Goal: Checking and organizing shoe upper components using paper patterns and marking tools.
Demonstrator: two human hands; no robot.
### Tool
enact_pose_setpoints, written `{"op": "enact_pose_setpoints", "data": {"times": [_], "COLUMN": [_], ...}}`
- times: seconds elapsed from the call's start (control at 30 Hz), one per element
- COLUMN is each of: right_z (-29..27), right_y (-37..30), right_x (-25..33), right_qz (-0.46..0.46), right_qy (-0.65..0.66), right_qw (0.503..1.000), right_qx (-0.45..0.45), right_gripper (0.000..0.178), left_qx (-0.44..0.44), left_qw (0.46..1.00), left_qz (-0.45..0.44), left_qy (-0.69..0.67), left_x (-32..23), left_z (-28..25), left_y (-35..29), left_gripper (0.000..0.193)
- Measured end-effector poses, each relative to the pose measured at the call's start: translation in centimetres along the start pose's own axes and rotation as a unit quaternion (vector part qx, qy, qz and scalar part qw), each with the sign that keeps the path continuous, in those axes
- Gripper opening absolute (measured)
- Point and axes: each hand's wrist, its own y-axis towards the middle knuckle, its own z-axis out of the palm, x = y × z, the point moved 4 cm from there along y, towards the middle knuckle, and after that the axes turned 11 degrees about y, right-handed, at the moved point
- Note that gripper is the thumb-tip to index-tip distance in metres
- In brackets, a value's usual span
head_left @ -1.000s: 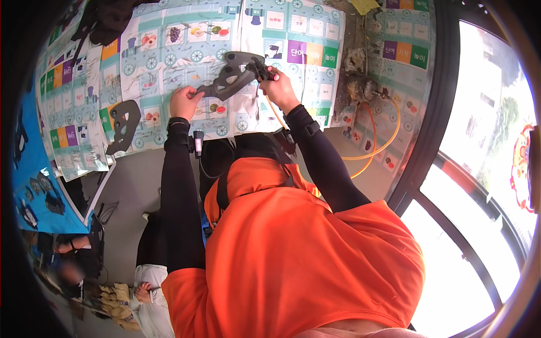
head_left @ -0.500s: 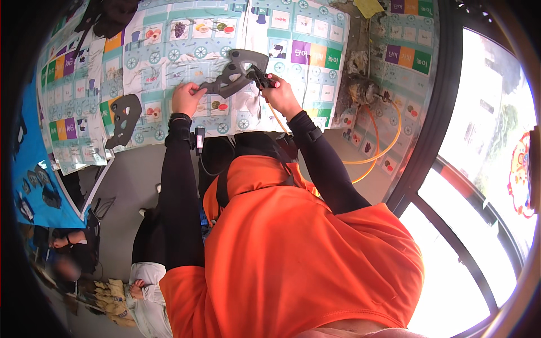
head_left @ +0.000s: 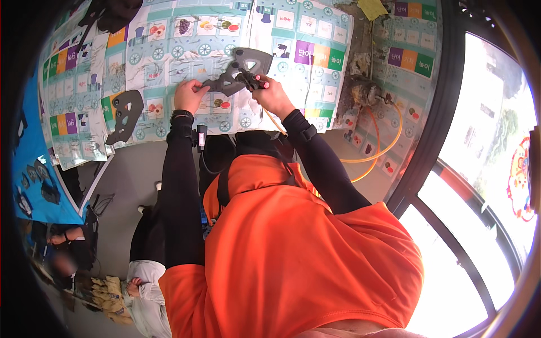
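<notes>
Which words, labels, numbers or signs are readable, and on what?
Wording isn't copied here; only its place is given.
Table covering: bold white print on purple, orange and green blocks; many smaller captions too blurred.
Wall sheet: similar coloured blocks.
Small black device: label too small.
Red-edged window decoration: nothing readable.

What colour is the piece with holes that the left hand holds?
The piece is dark grey, best seen in the head view.
</notes>
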Motion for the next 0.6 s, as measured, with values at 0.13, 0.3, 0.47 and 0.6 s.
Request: {"op": "enact_pose_setpoints", "data": {"times": [0.13, 0.3, 0.47, 0.6], "right_z": [-0.1, 0.0, 0.9, 0.6], "right_y": [-0.6, -0.7, -0.4, -0.7], "right_x": [-0.3, -1.0, -0.5, -0.8], "right_qz": [0.012, 0.002, -0.007, 0.01], "right_qy": [-0.029, -0.039, -0.02, 0.028], "right_qw": [0.999, 0.999, 0.999, 0.997], "right_qx": [0.022, 0.033, 0.025, 0.069], "right_gripper": [0.029, 0.028, 0.029, 0.029], "left_qx": [0.002, 0.017, 0.009, -0.013], "left_qw": [1.0, 0.999, 1.0, 1.0], "left_qz": [0.001, -0.023, -0.006, 0.018], "left_qy": [-0.004, -0.021, -0.009, -0.012], "left_x": [-0.3, -0.3, -0.2, -0.3], "left_z": [-0.2, -0.2, 0.2, 0.4], "left_y": [0.0, 0.0, 0.0, 0.2], "left_gripper": [0.03, 0.027, 0.028, 0.03]}}
